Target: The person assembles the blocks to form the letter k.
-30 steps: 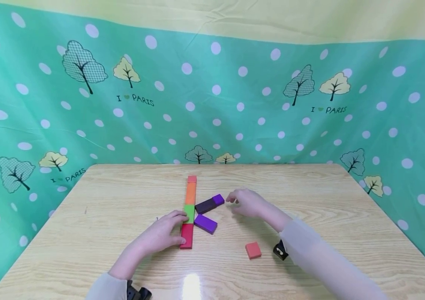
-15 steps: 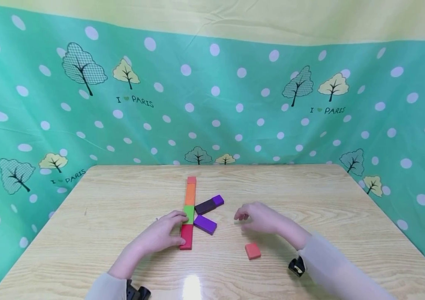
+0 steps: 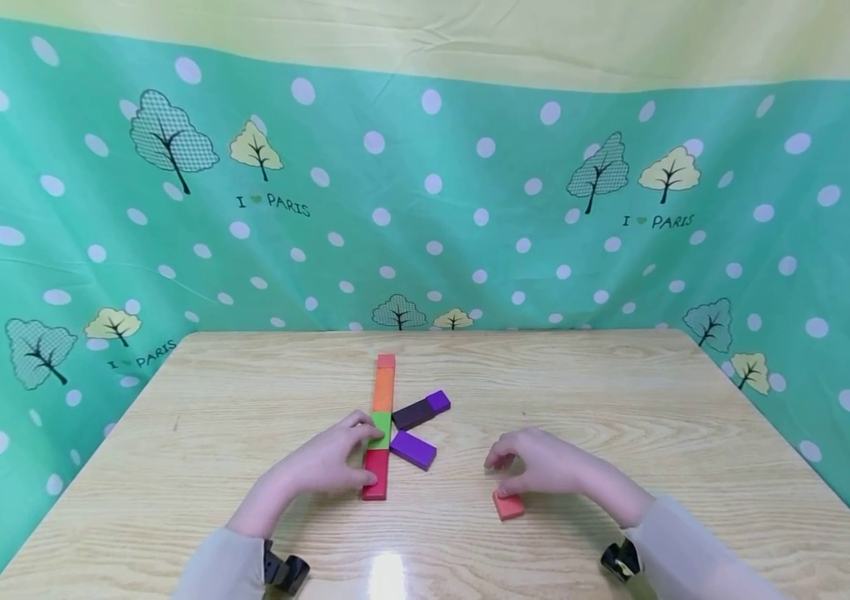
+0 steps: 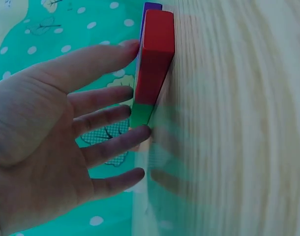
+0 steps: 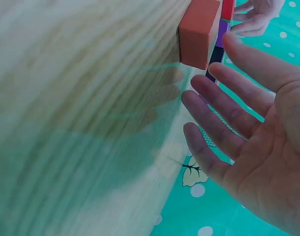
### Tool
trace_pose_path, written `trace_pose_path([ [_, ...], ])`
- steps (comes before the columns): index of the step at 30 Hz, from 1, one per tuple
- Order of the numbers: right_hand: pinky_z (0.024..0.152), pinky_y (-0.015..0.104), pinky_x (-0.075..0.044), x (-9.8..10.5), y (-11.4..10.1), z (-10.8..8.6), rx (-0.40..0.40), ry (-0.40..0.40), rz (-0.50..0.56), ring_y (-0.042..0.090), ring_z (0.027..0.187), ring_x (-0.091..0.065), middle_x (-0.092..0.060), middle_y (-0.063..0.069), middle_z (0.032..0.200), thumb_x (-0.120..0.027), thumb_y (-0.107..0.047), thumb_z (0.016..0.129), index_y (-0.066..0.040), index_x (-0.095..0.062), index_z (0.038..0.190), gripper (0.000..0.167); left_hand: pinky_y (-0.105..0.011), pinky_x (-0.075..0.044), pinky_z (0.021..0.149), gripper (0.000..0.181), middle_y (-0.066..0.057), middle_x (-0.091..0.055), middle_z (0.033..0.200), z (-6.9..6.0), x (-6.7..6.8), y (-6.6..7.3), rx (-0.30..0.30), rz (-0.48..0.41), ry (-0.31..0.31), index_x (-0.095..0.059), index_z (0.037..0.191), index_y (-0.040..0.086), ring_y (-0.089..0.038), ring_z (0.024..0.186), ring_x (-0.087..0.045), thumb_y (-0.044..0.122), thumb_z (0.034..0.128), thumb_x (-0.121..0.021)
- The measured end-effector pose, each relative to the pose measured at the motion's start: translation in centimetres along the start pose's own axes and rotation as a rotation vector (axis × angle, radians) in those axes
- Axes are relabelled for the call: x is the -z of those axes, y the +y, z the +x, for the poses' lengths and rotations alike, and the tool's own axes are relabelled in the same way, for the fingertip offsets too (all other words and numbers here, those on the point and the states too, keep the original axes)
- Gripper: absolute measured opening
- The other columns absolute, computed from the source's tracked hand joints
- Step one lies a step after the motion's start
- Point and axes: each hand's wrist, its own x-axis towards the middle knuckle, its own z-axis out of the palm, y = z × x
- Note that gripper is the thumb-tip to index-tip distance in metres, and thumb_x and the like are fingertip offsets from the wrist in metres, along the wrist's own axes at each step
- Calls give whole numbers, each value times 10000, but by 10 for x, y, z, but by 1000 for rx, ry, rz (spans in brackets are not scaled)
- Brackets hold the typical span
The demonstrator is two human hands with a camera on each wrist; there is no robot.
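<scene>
A column of wooden blocks lies on the table: a red block (image 3: pixel 375 485) nearest, then a green block (image 3: pixel 382 437), an orange block (image 3: pixel 383 388) and a small coral block (image 3: pixel 386 361). My left hand (image 3: pixel 329 458) rests at the column's left side, thumb by the red block and fingertips by the green one. Its fingers look spread and relaxed in the left wrist view. Over the loose coral square block (image 3: pixel 509 507) hovers my right hand (image 3: pixel 548 465), thumb close above it. The right wrist view shows those fingers loosely extended, gripping nothing.
Slanting off the column's right side are a dark block (image 3: pixel 412 413) with a small purple block (image 3: pixel 438 401) at its end, and a longer purple block (image 3: pixel 413 450). A dotted green cloth (image 3: pixel 432 208) hangs behind the table (image 3: pixel 582 375).
My right hand has come back from beside the small purple block, toward me and rightward, to the loose coral square block. My left hand has stayed by the column.
</scene>
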Motion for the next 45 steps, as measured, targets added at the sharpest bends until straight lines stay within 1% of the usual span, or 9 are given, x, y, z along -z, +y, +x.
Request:
trace_pose_path([
  [2,802,278,-495,-1,1,-3,0,-21,19,101,889,-583,-643,-64,946,-716,-312,751,-141,-669,981,290,-389,-470,891,489,-26,-481,1169,1,-2,-2,6,-24,8,-566,1175,38,-172,983,-512,185,738,-730],
  [6,838,274,-487,-2,2,-6,-13,-52,58,79,923,-575,-633,-95,959,-742,-339,718,-161,-666,982,327,-411,-459,921,457,-79,-463,1256,2,-5,-6,24,-70,26,-572,1158,44,-215,1017,-526,168,745,-723],
  [10,848,278,-475,-2,2,-8,-14,-70,68,66,933,-560,-624,-114,966,-773,-326,674,-176,-663,982,360,-425,-449,936,482,-98,-455,1286,2,-7,-7,36,-93,34,-561,1181,37,-243,1033,-529,162,744,-723],
  [17,828,283,-415,-5,3,-9,37,-59,31,22,842,-531,-587,-151,869,-777,-280,659,-223,-665,894,266,-433,-443,948,555,-96,-459,1287,3,-6,-5,47,-82,36,-525,1235,15,-254,1053,-533,174,744,-728],
  [23,739,197,-436,-8,3,-8,62,-57,46,4,778,-522,-581,-149,820,-779,-232,661,-204,-661,866,238,-435,-446,937,551,-87,-462,1278,4,-5,-5,42,-75,34,-529,1231,16,-238,1037,-532,186,747,-731],
  [26,677,164,-448,-7,2,-7,62,-59,59,6,749,-517,-581,-134,814,-782,-217,665,-193,-661,862,232,-431,-449,934,551,-86,-463,1276,5,-5,-5,41,-71,35,-529,1231,18,-234,1034,-534,186,746,-731],
  [30,653,159,-444,-7,2,-6,40,-60,70,7,731,-511,-580,-130,813,-783,-218,673,-195,-663,860,224,-428,-444,949,557,-91,-458,1289,5,-5,-6,46,-72,33,-525,1240,24,-239,1053,-532,185,748,-728],
  [38,683,171,-466,-11,0,-4,16,-35,87,17,761,-529,-589,-120,838,-769,-241,688,-180,-663,895,240,-422,-445,948,552,-84,-459,1287,5,-5,-6,47,-72,30,-527,1242,32,-237,1056,-533,187,752,-726],
  [45,663,170,-465,-13,-3,1,-6,-23,104,30,746,-533,-595,-107,832,-771,-239,688,-173,-669,887,233,-421,-440,954,557,-84,-460,1285,6,-6,-6,47,-67,29,-524,1245,31,-227,1053,-528,188,750,-726],
])
